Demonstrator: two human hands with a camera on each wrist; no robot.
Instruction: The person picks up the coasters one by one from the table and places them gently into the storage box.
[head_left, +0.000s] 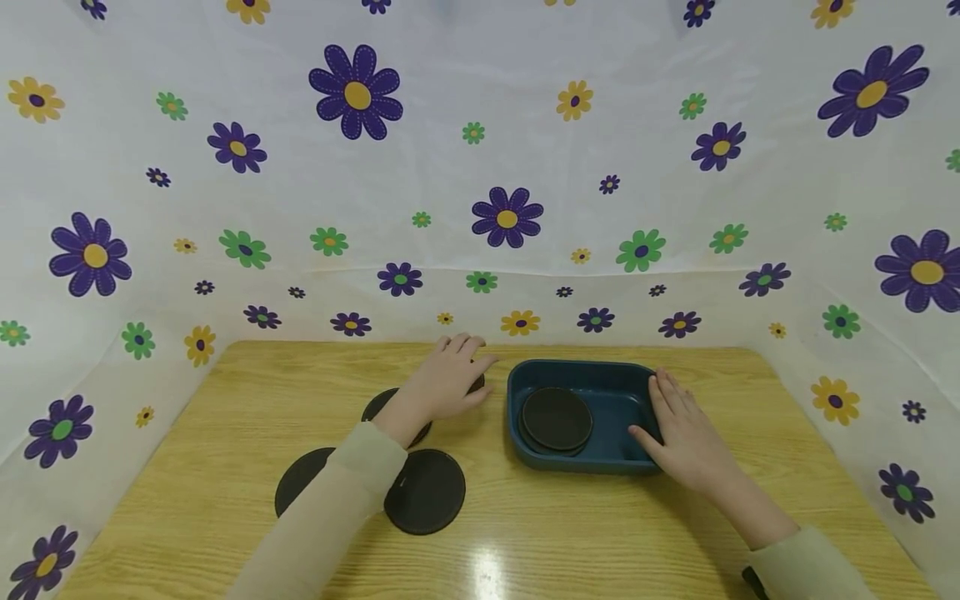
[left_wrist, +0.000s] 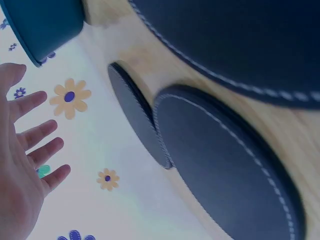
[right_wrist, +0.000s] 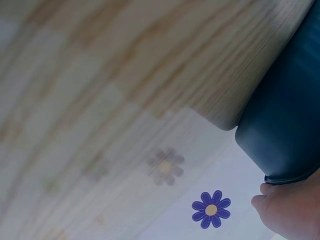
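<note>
My left hand (head_left: 442, 385) reaches over the back of the table with its fingers spread, above a black round coaster (head_left: 477, 380) that it mostly hides. In the left wrist view, the same hand shows nothing in its fingers, and stitched rims mark the coasters (left_wrist: 220, 160). At the right end of a dark blue rectangular tray (head_left: 618, 408), my right hand (head_left: 690, 442) rests on the rim, fingers fairly straight and thumb over the inside. Black coasters (head_left: 557, 418) lie stacked in the tray's left part.
More black coasters lie on the wooden table (head_left: 570, 533): one in front (head_left: 426, 492), one at the left (head_left: 300, 479) partly behind my sleeve, and one beneath my left wrist (head_left: 378, 404). A flower-patterned white cloth (head_left: 427, 175) encloses the table's back and sides.
</note>
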